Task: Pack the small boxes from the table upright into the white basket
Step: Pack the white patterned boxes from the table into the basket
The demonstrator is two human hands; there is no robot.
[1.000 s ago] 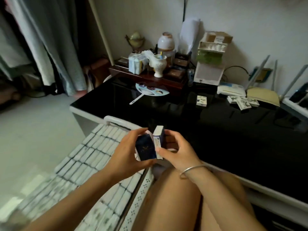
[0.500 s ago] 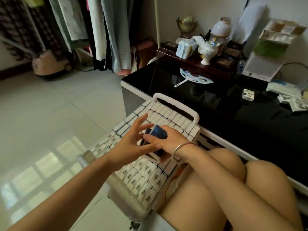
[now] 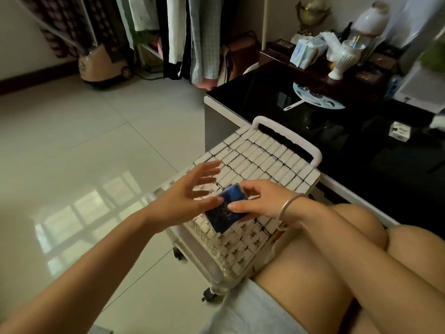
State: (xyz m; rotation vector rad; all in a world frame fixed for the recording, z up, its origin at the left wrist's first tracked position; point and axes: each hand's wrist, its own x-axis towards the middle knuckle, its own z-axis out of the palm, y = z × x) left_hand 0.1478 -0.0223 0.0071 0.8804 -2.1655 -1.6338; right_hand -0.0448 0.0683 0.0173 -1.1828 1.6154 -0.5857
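The person sits with bare knees close against the near right side of the white basket [image 3: 291, 136], which stands on small castors on the tiled floor [image 3: 72, 145], just in front of the black glossy bench [image 3: 349, 153]. The basket is packed almost to its rim with rows of small white boxes [image 3: 262, 155] standing upright, edge to edge.

Both hands hover over the near half of the basket. The right hand [image 3: 260, 201], a silver bangle [image 3: 286, 209] at its wrist, pinches a dark blue box [image 3: 224, 216]: the thumb lies on the box's broad face and the fingers curl over its far edge. The box is tilted, with its dark face turned up towards the person and its lower corner down among the white boxes below. I cannot tell whether a second box sits behind it.

The left hand [image 3: 190, 196] is spread wide, fingers fanned out and apart above the packed rows, with the thumb tip just touching the blue box's left corner.

Far to the right on the bench lies one loose small box [image 3: 399, 131], well apart from the basket. Farther back rest a round hand fan [image 3: 317, 100], a white vase [image 3: 342, 61] and a pack of tissues [image 3: 305, 50]. Clothes [image 3: 180, 32] hang at the far left beside a garment steamer [image 3: 103, 61].
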